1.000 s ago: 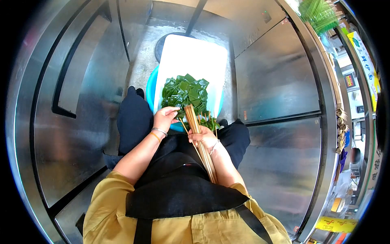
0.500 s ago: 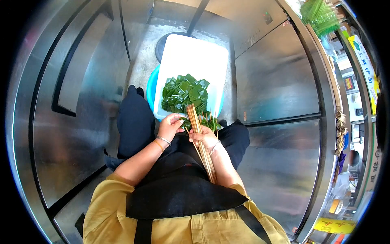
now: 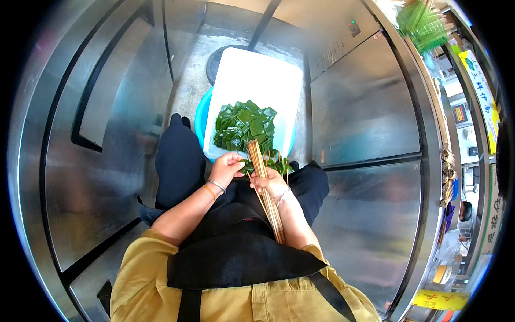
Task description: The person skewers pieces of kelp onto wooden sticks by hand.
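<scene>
My right hand (image 3: pixel 271 183) is closed around a thick bundle of thin wooden skewers (image 3: pixel 274 217), which slants from my lap up toward the tray. Several skewers threaded with dark green pieces (image 3: pixel 280 163) stick out beyond that hand. My left hand (image 3: pixel 228 167) pinches a glossy green sheet, apparently kelp (image 3: pixel 246 167), close to the tip of a single skewer beside the bundle. Whether the tip has pierced the sheet I cannot tell. Just ahead, a heap of cut green squares (image 3: pixel 244 126) lies at the near end of a white tray (image 3: pixel 257 70).
The tray rests on a blue basin (image 3: pixel 201 115) between my knees. Steel cabinet doors stand close on the left (image 3: pixel 120 123) and right (image 3: pixel 365 107). A round dark drain cover (image 3: pixel 213 63) lies on the floor behind the tray. Shelves with goods line the far right.
The view has shifted slightly. Both hands keep nearly the same place and grip, with the left fingers still at the green sheet beside the skewers.
</scene>
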Tool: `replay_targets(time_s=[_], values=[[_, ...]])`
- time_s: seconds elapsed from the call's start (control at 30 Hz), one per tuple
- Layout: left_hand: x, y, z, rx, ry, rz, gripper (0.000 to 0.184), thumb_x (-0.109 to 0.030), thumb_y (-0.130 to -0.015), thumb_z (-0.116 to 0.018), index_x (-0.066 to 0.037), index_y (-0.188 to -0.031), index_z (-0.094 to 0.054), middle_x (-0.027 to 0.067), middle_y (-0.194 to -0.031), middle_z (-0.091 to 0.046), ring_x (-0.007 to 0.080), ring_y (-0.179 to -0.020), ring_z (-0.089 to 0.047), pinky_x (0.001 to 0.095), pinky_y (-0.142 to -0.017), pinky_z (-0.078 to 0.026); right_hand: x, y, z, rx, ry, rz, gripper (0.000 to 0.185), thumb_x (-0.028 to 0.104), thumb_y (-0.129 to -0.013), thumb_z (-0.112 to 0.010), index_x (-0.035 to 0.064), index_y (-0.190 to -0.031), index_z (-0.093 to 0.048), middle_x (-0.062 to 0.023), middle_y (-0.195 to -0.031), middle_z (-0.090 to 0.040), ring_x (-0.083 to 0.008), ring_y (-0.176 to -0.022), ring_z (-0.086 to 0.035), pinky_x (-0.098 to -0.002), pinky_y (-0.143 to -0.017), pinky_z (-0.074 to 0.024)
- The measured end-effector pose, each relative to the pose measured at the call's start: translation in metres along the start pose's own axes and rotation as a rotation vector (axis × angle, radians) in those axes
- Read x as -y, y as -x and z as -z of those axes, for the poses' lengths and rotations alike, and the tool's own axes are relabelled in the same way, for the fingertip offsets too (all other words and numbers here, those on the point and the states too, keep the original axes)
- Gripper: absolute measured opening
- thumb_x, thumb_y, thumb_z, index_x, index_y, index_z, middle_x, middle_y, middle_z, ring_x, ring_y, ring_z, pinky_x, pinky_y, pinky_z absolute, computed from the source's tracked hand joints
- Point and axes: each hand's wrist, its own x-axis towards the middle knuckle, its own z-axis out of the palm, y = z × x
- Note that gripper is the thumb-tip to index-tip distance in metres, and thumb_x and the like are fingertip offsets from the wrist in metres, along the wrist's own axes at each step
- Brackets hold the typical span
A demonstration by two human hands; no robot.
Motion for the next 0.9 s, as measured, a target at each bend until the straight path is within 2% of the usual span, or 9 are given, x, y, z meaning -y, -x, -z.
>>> replay_targets(time_s=[0.23,0.3,0.43,0.53,0.57,0.67,0.73,0.83,0.9], values=[[0.008,-0.012,-0.006,-0.046,-0.230,-0.036,0.016,-0.007,-0.077,-0.064,-0.006,-0.086,-0.051,0.0011,-0.077,-0.054,0.0081,-0.066,-0.054,0.0221,-0.054,-0.050,0.014,0.016,-0.019,-0.160,0.203,0.089,0.018,-0.002,-0.071,-0.062,0.0010,-0.087,-0.054,-0.0038,-0.066,-0.055,-0.0101,-0.050,-0.051,-0.0210,-0.046,-0.0421],[0.013,-0.018,-0.008,-0.089,-0.289,-0.083,0.011,-0.006,-0.074,-0.064,-0.003,-0.081,-0.056,0.0039,-0.074,-0.060,0.0109,-0.062,-0.057,0.0251,-0.051,-0.050,0.018,0.021,-0.017,-0.123,0.181,0.101,0.019,-0.003,-0.071,-0.061,-0.0003,-0.088,-0.054,-0.0054,-0.068,-0.056,-0.0124,-0.053,-0.054,-0.0224,-0.049,-0.0447],[-0.003,-0.031,-0.015,-0.106,-0.781,-0.330,0.015,-0.018,-0.069,-0.065,-0.003,-0.071,-0.061,0.0123,-0.068,-0.061,0.0262,-0.064,-0.060,0.0359,-0.060,-0.046,0.018,0.019,-0.008,0.102,-0.179,0.009,0.018,-0.005,-0.071,-0.059,-0.0041,-0.089,-0.055,-0.0103,-0.074,-0.059,-0.0204,-0.065,-0.062,-0.0282,-0.061,-0.0517],[-0.014,-0.059,-0.013,-0.130,-0.943,-0.369,0.013,-0.016,-0.073,-0.058,-0.005,-0.072,-0.063,0.0129,-0.072,-0.062,0.0292,-0.068,-0.060,0.0363,-0.063,-0.047,0.007,0.011,0.010,0.043,-0.396,-0.079,0.015,-0.001,-0.071,-0.059,-0.0040,-0.086,-0.058,-0.0131,-0.081,-0.061,-0.0216,-0.073,-0.062,-0.0312,-0.070,-0.0519],[-0.017,-0.068,-0.009,-0.130,-0.970,-0.544,0.011,-0.016,-0.073,-0.063,-0.006,-0.077,-0.064,0.0109,-0.074,-0.062,0.0258,-0.069,-0.060,0.0335,-0.062,-0.047,0.006,0.011,0.012,0.041,-0.397,-0.079,0.015,-0.001,-0.071,-0.059,-0.0040,-0.086,-0.058,-0.0131,-0.081,-0.061,-0.0216,-0.073,-0.062,-0.0312,-0.070,-0.0519],[-0.017,-0.089,-0.006,-0.080,-0.995,-0.527,0.012,-0.014,-0.070,-0.065,-0.007,-0.079,-0.063,0.0107,-0.078,-0.060,0.0270,-0.074,-0.059,0.0353,-0.065,-0.047,0.004,0.009,0.016,0.089,-0.381,-0.096,0.018,0.001,-0.069,-0.061,-0.0035,-0.087,-0.058,-0.0117,-0.079,-0.061,-0.0201,-0.068,-0.061,-0.0274,-0.065,-0.0507],[-0.015,-0.098,-0.007,-0.010,-1.270,-0.610,0.014,-0.009,-0.066,-0.066,-0.009,-0.079,-0.061,0.0097,-0.081,-0.057,0.0296,-0.077,-0.058,0.0365,-0.066,-0.046,0.004,0.008,0.015,0.080,-0.339,-0.095,0.017,0.002,-0.069,-0.061,-0.0029,-0.085,-0.059,-0.0102,-0.077,-0.060,-0.0179,-0.066,-0.060,-0.0258,-0.063,-0.0494],[-0.013,-0.100,-0.012,-0.041,-1.406,-0.547,0.010,-0.009,-0.068,-0.063,-0.011,-0.076,-0.058,0.0103,-0.083,-0.053,0.0314,-0.080,-0.057,0.0383,-0.068,-0.046,0.002,0.006,0.018,0.103,-0.330,-0.088,0.017,0.004,-0.069,-0.061,-0.0023,-0.085,-0.059,-0.0087,-0.075,-0.059,-0.0162,-0.065,-0.058,-0.0252,-0.062,-0.0485],[-0.009,-0.104,-0.016,-0.031,-1.490,-0.492,0.018,-0.012,-0.063,-0.069,-0.009,-0.075,-0.056,0.0140,-0.094,-0.049,0.0315,-0.081,-0.056,0.0407,-0.070,-0.047,0.002,0.006,0.018,0.111,-0.328,-0.082,0.016,0.004,-0.069,-0.061,-0.0020,-0.085,-0.059,-0.0079,-0.074,-0.058,-0.0153,-0.064,-0.057,-0.0251,-0.061,-0.0480]])
